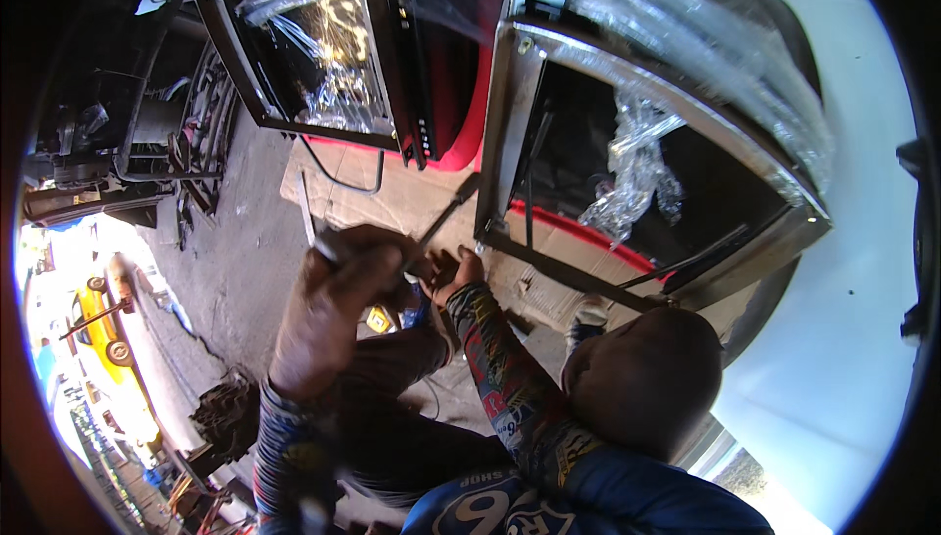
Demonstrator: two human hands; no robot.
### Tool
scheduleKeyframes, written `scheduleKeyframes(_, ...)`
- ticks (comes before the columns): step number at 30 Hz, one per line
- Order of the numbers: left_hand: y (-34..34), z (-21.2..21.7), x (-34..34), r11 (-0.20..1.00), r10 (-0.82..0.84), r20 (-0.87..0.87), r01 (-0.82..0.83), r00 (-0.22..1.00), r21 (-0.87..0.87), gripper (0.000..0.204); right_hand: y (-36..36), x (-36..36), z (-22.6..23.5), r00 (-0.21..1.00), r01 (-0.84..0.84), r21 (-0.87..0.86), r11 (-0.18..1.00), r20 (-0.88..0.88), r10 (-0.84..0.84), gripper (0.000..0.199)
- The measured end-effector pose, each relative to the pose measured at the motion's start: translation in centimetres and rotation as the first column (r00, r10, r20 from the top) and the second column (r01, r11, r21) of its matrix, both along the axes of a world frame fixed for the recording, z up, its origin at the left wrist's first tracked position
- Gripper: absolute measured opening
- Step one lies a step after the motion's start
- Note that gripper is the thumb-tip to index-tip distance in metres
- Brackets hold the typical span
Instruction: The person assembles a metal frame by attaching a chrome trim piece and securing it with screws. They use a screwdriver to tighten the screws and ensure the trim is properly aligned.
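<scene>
Our left hand (338, 310) is closed around a thin metal rod (446, 212) (we cannot tell our right hand's state); a co-worker's hand (456, 275) grips it beside the car door (510, 133).

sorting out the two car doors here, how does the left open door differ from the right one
The left door looks smaller and farther off; the right door is bigger and nearer. The left door's window opening is almost wholly covered with crinkled plastic film, while the right door shows a dark opening with one crumpled wad hanging in it. Both are swung open, dark-framed, plastic-wrapped, on a red-edged white body.
</scene>
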State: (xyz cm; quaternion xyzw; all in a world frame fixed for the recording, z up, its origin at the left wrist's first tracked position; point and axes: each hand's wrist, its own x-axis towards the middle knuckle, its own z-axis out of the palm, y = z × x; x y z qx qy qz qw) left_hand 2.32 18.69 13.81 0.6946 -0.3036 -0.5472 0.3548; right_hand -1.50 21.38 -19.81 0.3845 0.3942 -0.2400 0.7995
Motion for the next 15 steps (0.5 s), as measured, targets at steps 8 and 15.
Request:
scheduleKeyframes(8,-3.5,0.5,1.0,0.942,-0.015,-0.361,-0.108,0.933,-0.317,0.021,-5.9,-7.5,13.0,0.580,-0.779,-0.608,0.155,-0.602,0.549,0.050)
scheduleKeyframes(15,-2.7,0.6,0.3,0.927,0.007,-0.412,-0.161,0.911,-0.339,0.019,-14.3,-14.6,29.8,0.348,-0.909,-0.415,0.035,-0.804,-0.482,0.035)
